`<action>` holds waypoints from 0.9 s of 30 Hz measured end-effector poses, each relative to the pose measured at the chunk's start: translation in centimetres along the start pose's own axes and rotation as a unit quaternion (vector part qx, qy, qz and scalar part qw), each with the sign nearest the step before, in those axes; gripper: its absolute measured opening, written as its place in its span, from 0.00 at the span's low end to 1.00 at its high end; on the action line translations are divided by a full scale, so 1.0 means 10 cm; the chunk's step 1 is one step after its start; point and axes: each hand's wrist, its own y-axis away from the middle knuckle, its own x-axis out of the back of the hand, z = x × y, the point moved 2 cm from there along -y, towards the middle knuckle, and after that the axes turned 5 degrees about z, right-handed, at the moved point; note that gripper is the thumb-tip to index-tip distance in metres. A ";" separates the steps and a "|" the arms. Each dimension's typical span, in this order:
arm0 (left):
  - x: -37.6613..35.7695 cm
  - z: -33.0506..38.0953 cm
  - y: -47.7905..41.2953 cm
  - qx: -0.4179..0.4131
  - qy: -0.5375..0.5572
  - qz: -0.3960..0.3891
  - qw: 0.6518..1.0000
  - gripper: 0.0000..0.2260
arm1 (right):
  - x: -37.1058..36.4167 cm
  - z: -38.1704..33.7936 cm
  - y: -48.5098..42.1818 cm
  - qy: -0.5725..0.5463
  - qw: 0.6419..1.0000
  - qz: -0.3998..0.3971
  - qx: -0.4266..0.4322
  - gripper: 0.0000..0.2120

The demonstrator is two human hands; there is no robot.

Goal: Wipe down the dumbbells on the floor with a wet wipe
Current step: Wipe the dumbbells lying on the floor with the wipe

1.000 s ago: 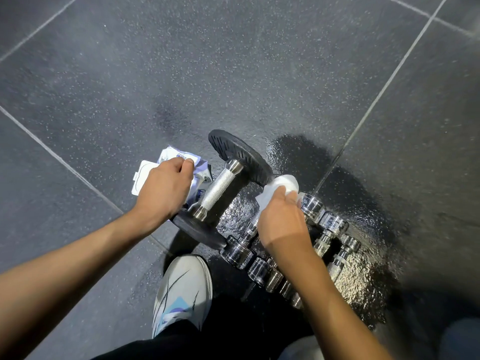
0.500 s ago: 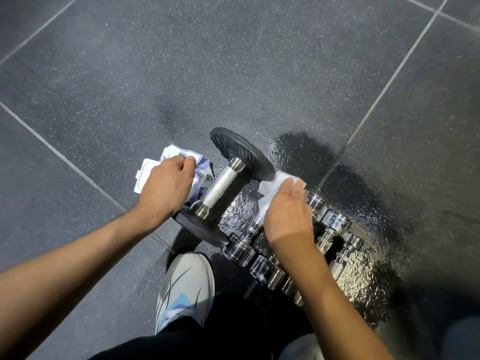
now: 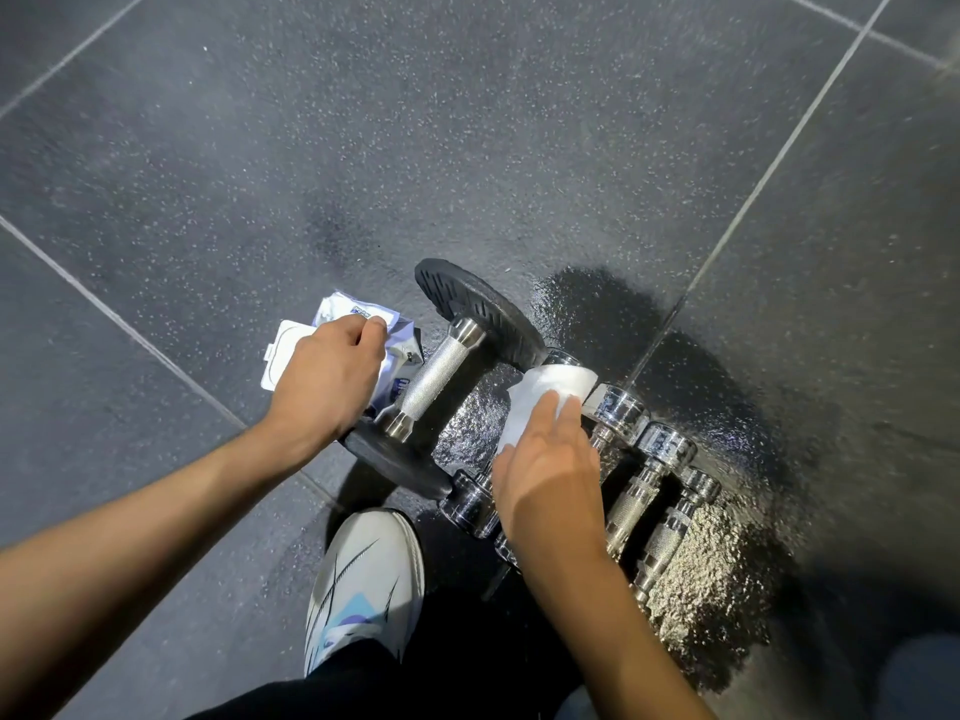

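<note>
Dark floor (image 3: 467,122): left hand (image 3: 327,376) grips wipes packet (image 3: 337,310).

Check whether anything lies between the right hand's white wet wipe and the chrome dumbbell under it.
Nothing visible does. The right hand presses the white wet wipe straight onto the chrome dumbbell. The left hand grips the white wipe packet apart from it.

1. The dark speckled floor (image 3: 467,122) had pale seams and a wet, shiny patch (image 3: 717,579).
2. A big black-plate dumbbell (image 3: 441,371) lay on it, with small chrome dumbbells (image 3: 644,496) lined up just beside.
3. The wipes pack (image 3: 291,350) and a white sneaker (image 3: 363,579) sat nearby too.
</note>
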 end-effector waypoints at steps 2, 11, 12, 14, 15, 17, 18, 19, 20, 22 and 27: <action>0.00 0.00 0.00 0.002 0.003 0.000 1.000 0.20 | 0.01 0.03 0.00 0.012 1.000 0.016 -0.002 0.34; -0.01 -0.01 0.00 -0.001 0.006 -0.001 1.000 0.20 | 0.08 0.00 0.00 0.039 0.995 0.088 0.002 0.34; -0.01 -0.01 0.00 -0.002 0.006 -0.001 1.000 0.20 | 0.07 0.00 -0.01 0.016 0.996 0.089 0.007 0.34; -0.01 -0.01 0.00 -0.003 0.007 -0.003 1.000 0.20 | 0.04 0.00 -0.03 -0.065 0.993 0.101 0.014 0.33; -0.01 -0.01 -0.01 -0.004 0.008 -0.003 1.000 0.20 | 0.03 0.00 -0.06 -0.103 0.988 0.110 0.017 0.33; -0.01 -0.01 0.00 -0.004 0.006 -0.003 1.000 0.20 | 0.06 0.00 -0.11 -0.102 0.991 0.090 0.012 0.34; -0.01 -0.01 0.00 -0.003 0.006 -0.003 1.000 0.20 | 0.07 0.01 -0.15 -0.082 0.994 0.073 0.010 0.34; -0.01 -0.01 0.00 -0.001 0.007 -0.004 1.000 0.20 | 0.11 0.03 -0.19 -0.076 0.995 0.065 0.003 0.34; -0.01 -0.01 0.00 -0.001 0.007 -0.004 1.000 0.20 | 0.14 0.04 -0.23 -0.079 0.995 0.065 -0.003 0.34; -0.01 -0.01 0.00 -0.004 0.004 -0.004 1.000 0.20 | 0.21 0.05 -0.26 -0.093 0.993 0.066 -0.006 0.34; -0.01 -0.01 0.00 0.002 0.004 -0.007 1.000 0.20 | 0.15 -0.01 -0.12 -0.149 0.989 0.007 -0.007 0.36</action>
